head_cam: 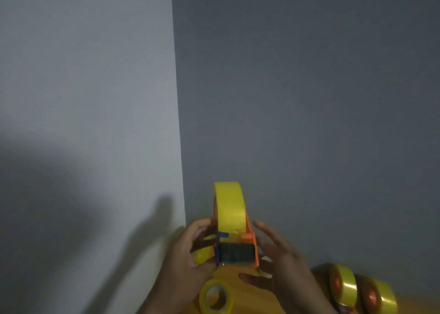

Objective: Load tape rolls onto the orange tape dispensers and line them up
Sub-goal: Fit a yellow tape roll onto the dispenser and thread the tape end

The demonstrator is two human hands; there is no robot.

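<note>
Your left hand [190,247] has its grip curled around the near end of the orange tape dispenser [252,242], fingers wrapped at its left side, while your right hand [278,263] sits just beside its right side with fingers spread and apart, clamped on nothing. You hold the dispenser raised above the wooden worktop [240,287], in front of the grey wall [309,99], with a yellow tape roll [229,206] already seated on its hub. To the right, two loaded dispensers [362,290] stand side by side, so that part looks done. One loose tape roll [214,297] lies flat below your hands, suggesting at least one more loading remains; you still have to set this one in line.
</note>
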